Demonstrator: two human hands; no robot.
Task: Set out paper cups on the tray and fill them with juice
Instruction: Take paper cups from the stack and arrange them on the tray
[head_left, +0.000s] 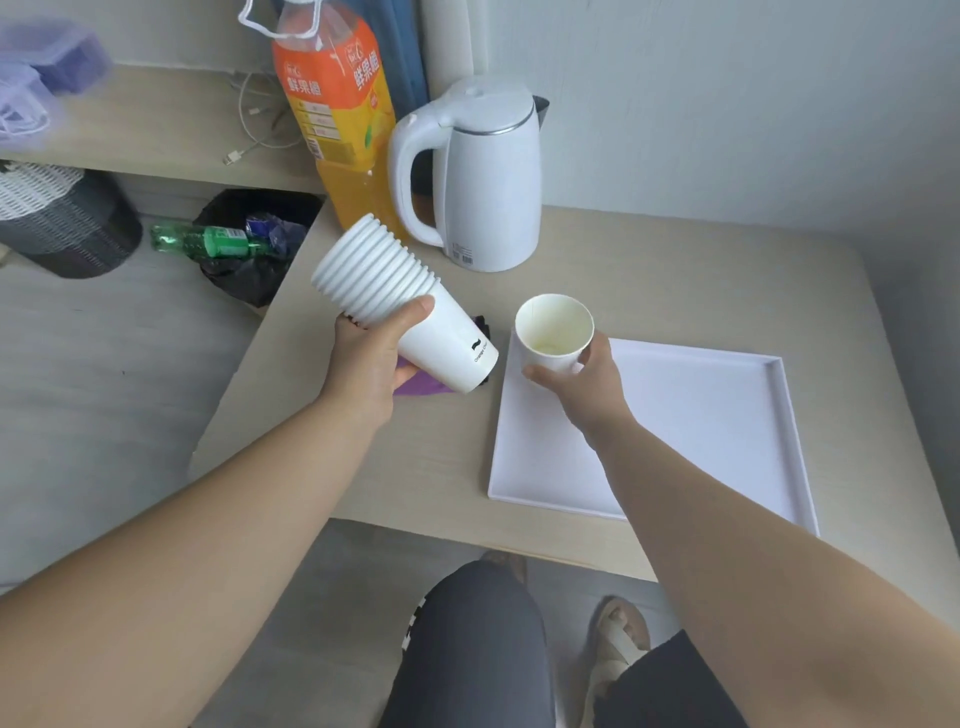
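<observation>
My left hand (371, 358) grips a stack of white paper cups (400, 301), tilted on its side above the table's left part, rims pointing up and left. My right hand (582, 376) holds a single white paper cup (555, 332) upright over the near-left corner of the white tray (727, 415); whether the cup touches the tray I cannot tell. The tray itself carries nothing else. A large bottle of orange juice (340, 119) stands at the table's back left, behind the cup stack.
A white electric kettle (483, 176) stands right of the juice bottle. A purple cloth (421, 387) lies under the cup stack. Left of the table are a black rubbish bag with a green bottle (208, 241) and a dark basket (67, 223). My knees show below the table edge.
</observation>
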